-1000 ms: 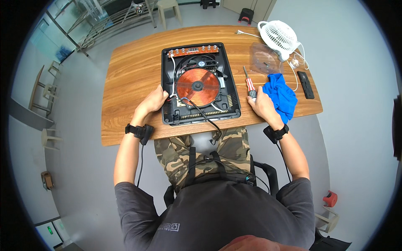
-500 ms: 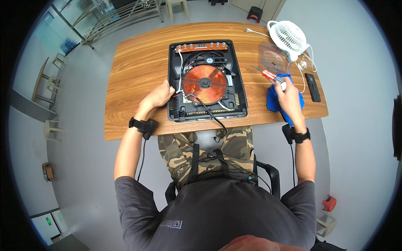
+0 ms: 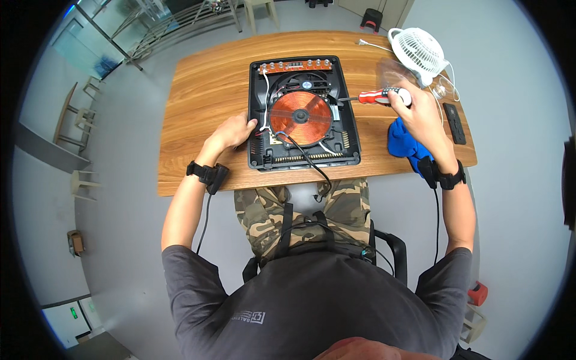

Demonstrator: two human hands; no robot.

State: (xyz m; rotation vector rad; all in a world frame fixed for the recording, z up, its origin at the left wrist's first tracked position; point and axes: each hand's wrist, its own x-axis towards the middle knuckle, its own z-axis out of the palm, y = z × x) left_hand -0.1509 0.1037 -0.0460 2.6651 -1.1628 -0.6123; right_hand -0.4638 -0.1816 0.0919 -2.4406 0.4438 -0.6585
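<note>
Head view: my right hand [image 3: 418, 111] holds the screwdriver [image 3: 375, 96].
Screwdriver: crosswise, tip leftward over the cooker [image 3: 300, 129].
Cooker: on table [image 3: 204, 78], lengthwise away from me.
Left hand [image 3: 231, 131]: at its rim, grip unclear.

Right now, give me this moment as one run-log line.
left hand: at open housing's left edge | right hand: holding screwdriver, tip over housing's right side | right of housing: blue cloth, white fan

Bright, even light; dark, curved rim.
</note>
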